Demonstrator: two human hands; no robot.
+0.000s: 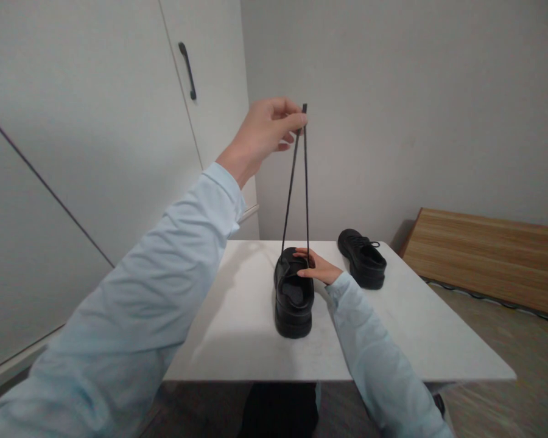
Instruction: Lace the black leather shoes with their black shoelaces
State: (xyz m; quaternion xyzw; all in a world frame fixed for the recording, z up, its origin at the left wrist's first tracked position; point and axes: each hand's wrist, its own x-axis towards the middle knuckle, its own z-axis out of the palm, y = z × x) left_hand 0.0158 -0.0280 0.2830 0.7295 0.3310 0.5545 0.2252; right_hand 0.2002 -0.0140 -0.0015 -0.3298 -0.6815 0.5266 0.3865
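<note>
High above the table, my left hand [274, 128] pinches both ends of a black shoelace [306, 188]. The two strands run taut down to the front of a black shoe [293, 316], whose heel faces me. My right hand [318, 266] rests at the right side of that shoe's opening, near the tongue, with the thumb and fingers apart around its edge. Whether those fingers grip the shoe or the lace is hard to make out. A second black shoe [363, 261], laced with a bow, stands to the right and farther back.
Both shoes stand on a white table [237, 353]. White cabinet doors [210, 73] with a black handle [187, 71] rise at the left, and a grey wall [393, 109] lies behind. A wood-grain panel [493, 261] is at the right beyond the table.
</note>
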